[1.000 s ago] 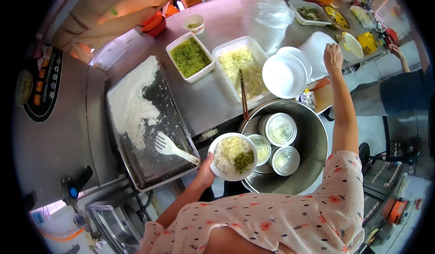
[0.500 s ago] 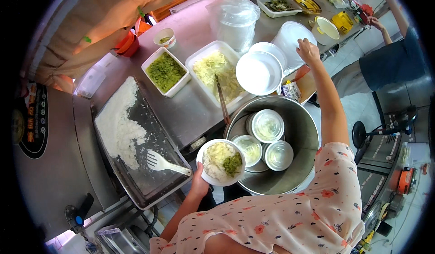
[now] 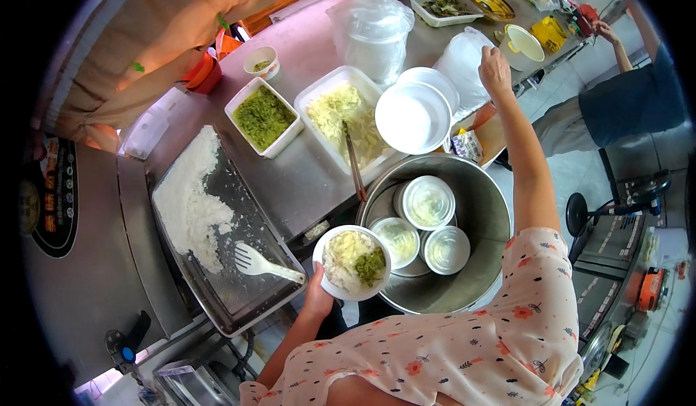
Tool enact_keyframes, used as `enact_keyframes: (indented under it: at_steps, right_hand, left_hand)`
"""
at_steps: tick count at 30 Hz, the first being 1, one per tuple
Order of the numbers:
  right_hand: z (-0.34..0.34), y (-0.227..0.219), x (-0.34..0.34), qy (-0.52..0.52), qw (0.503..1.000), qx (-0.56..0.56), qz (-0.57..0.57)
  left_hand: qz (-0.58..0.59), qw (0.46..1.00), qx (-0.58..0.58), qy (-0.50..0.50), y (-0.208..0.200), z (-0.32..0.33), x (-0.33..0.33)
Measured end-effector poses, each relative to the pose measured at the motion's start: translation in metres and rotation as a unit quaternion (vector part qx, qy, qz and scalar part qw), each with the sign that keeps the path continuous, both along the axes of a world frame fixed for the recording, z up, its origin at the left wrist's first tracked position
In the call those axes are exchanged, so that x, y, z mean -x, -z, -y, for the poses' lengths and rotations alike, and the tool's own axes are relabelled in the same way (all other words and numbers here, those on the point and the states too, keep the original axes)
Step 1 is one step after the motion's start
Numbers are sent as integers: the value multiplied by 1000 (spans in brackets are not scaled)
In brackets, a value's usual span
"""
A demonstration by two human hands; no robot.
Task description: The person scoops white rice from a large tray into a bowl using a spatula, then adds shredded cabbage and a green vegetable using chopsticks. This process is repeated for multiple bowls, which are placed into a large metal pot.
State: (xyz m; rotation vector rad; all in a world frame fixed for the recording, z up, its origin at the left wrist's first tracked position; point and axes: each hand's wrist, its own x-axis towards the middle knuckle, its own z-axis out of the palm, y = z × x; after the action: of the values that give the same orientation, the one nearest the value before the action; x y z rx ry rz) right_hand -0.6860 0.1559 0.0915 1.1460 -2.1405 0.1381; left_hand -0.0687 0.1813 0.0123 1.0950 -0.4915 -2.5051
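My left hand (image 3: 317, 295) grips a round white bowl (image 3: 339, 288) from its left side. Rice, pale shredded vegetable and chopped green vegetable fill the bowl. At the far right of the counter, my right hand (image 3: 496, 71) is closed at the edge of a bagged stack of clear plastic lids (image 3: 460, 69); its fingertips are partly hidden, so what they pinch is unclear. A stack of empty white bowls (image 3: 413, 118) stands just left of that. Beyond my left hand, a large steel pot (image 3: 484, 210) holds several lidded bowls (image 3: 428, 201).
A metal tray (image 3: 243, 290) with rice and a white slotted spatula (image 3: 264, 262) lies left. Tubs of green vegetable (image 3: 264, 116) and pale shreds (image 3: 339, 109) stand on the counter, wooden chopsticks (image 3: 353, 163) in the latter. Another person (image 3: 631, 101) stands at upper right.
My right hand has risen slightly away from me at the lid stack, and its fingers have drawn in. My left hand and the filled bowl have barely shifted.
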Motion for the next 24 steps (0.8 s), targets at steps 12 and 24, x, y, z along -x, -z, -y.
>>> enact_keyframes:
  at_steps: [12,24]
  right_hand:
    - [-23,-66,-44,-5,928,318,194]
    - [-134,-89,-329,-190,833,356,379]
  left_hand:
    - [-46,998,8,-38,5,-3,-5]
    - [-38,999,1,-22,4,4,-6]
